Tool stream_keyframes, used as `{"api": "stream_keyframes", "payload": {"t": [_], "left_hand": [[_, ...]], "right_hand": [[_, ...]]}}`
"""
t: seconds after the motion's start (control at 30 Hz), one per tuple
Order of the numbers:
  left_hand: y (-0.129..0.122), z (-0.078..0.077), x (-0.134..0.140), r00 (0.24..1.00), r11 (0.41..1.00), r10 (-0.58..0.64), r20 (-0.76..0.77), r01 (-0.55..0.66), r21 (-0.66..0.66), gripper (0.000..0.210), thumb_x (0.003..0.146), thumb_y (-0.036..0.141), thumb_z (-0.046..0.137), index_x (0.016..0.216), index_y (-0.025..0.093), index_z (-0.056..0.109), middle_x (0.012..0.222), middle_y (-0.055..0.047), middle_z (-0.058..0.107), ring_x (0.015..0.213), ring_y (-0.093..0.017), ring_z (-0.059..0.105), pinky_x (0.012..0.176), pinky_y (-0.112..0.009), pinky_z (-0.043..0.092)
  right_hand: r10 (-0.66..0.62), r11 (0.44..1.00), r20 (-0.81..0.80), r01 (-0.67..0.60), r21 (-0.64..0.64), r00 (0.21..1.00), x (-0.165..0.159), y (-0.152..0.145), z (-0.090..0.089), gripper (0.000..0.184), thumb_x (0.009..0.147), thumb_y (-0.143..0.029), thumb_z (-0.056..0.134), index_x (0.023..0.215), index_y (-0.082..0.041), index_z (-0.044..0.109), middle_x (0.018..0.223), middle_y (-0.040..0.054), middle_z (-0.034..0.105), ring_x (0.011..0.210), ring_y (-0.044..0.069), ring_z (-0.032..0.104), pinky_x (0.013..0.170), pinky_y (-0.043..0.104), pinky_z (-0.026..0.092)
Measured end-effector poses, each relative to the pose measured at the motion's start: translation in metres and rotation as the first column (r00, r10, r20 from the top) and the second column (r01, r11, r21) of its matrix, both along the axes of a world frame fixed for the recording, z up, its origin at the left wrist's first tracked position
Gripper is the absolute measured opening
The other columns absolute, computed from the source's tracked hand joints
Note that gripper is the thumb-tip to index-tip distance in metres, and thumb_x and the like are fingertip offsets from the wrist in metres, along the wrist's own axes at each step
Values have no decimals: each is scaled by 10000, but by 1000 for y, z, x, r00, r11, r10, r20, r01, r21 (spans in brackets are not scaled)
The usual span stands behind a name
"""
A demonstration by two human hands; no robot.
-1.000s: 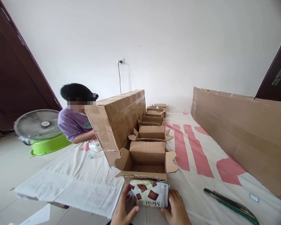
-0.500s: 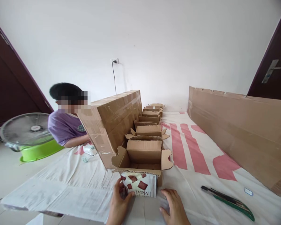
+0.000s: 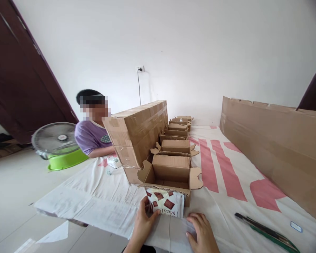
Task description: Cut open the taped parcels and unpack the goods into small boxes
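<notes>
A white packet (image 3: 165, 203) with brown squares and the printed word "Meal", seen upside down, leans upright against the front of the nearest open cardboard box (image 3: 171, 172). My left hand (image 3: 144, 223) is closed on its lower left edge, thumb in front and fingers at the side. Just right of the packet, my right hand (image 3: 203, 232) rests by the cloth, fingers a little bent and thumb apart, with nothing in it. The box's flaps stand spread; the part of its inside that shows is bare cardboard.
More open boxes (image 3: 175, 144) line up behind, beside a wall of taped cartons (image 3: 144, 130). A green utility knife (image 3: 268, 233) lies on the right, before a long cardboard panel (image 3: 274, 140). Across the table's left side sits a person (image 3: 91, 138) near a fan (image 3: 61, 138) and green basin (image 3: 68, 160).
My view has turned slightly left, so everything sits further right in the picture. Both hands keep nearly the same places about the packet.
</notes>
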State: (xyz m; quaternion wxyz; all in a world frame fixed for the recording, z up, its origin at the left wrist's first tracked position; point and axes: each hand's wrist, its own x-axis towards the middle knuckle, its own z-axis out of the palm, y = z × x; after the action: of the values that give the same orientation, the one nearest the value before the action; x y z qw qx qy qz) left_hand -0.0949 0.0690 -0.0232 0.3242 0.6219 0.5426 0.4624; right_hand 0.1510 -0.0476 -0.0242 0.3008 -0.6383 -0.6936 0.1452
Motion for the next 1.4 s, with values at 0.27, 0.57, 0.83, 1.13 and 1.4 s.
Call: {"api": "stream_keyframes", "payload": {"t": [0.27,0.57,0.83,1.13,1.4], "left_hand": [[-3,-16,0,996,960,70,-56,-52,274,655,754,373,705,1316,224,404,1259,-142,531,1166,-300,572,939,-507,512],[-12,-3,4,894,907,50,-445,145,395,520,954,273,489,1451,345,352,1574,-110,193,1426,-339,304,1084,-597,390],[-8,-5,7,859,910,77,-507,147,387,566,963,213,442,1497,346,310,1603,-113,198,1439,-336,300,1086,-575,393],[-4,-10,11,870,935,120,-479,64,349,546,948,215,450,1471,350,373,1581,-97,243,1426,-337,315,1096,-592,367],[-7,-16,8,903,922,92,-420,82,378,555,938,241,461,1478,314,352,1596,-100,211,1463,-320,256,1120,-562,348]], "right_hand": [[30,997,41,-33,74,999,4,0,-11,297,761,-159,601,1045,-187,681,1163,114,689,1099,313,603,921,446,490],[26,994,80,-34,102,996,2,0,-12,236,753,-147,599,968,-192,685,1144,117,690,1086,313,606,897,449,495],[50,993,77,-57,103,996,4,1,-17,224,757,-160,610,962,-212,684,1159,100,687,1086,307,605,880,431,494],[33,996,67,-39,79,997,2,0,-10,185,773,-184,606,935,-217,689,1148,97,690,1086,303,600,895,424,482],[48,997,55,-52,61,997,4,0,-10,177,780,-180,613,937,-223,682,1156,84,689,1097,296,600,896,405,483]]}}
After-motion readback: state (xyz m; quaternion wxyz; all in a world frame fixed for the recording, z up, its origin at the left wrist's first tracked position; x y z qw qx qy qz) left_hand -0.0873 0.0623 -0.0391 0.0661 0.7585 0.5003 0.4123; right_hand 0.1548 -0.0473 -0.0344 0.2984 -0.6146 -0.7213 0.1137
